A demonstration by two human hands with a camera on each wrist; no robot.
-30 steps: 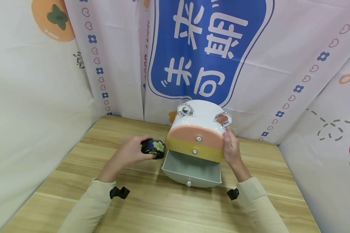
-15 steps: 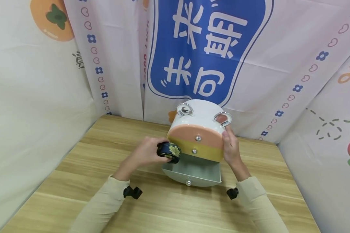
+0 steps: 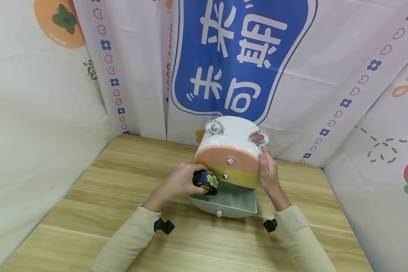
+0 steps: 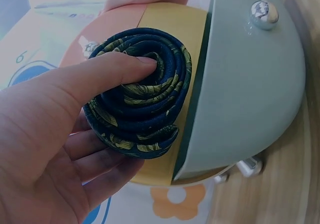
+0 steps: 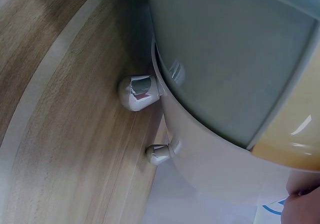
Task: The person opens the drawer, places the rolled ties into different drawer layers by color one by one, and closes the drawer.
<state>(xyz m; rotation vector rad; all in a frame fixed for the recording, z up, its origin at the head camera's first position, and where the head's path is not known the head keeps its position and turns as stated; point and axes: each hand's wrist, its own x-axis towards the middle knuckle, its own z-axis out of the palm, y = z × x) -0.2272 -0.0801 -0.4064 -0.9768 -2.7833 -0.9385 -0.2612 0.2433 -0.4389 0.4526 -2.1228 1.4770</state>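
A rolled-up necktie (image 3: 206, 183), navy with yellow-green flowers, is gripped by my left hand (image 3: 181, 180). The left wrist view shows the thumb over the roll's coiled end and the fingers beneath the necktie (image 4: 167, 102). It hovers over the left part of the pulled-out grey-green bottom drawer (image 3: 239, 196) of a small rounded cabinet (image 3: 236, 130). My right hand (image 3: 268, 173) holds the cabinet's right side, thumb at the front edge. Above the open drawer, the orange drawer (image 3: 214, 155) and yellow drawer (image 3: 243, 177) are closed.
The cabinet stands on a wood-grain table (image 3: 197, 249), near the printed cloth (image 3: 312, 102) behind it. Two shiny ring-shaped ears (image 3: 258, 139) stick up from its top. Metal ball feet (image 5: 140, 92) support it. A round silver knob (image 3: 219, 213) sits on the open drawer's front.
My left hand has carried the necktie rightward, from beside the cabinet to over the open drawer. The right hand keeps its hold on the cabinet.
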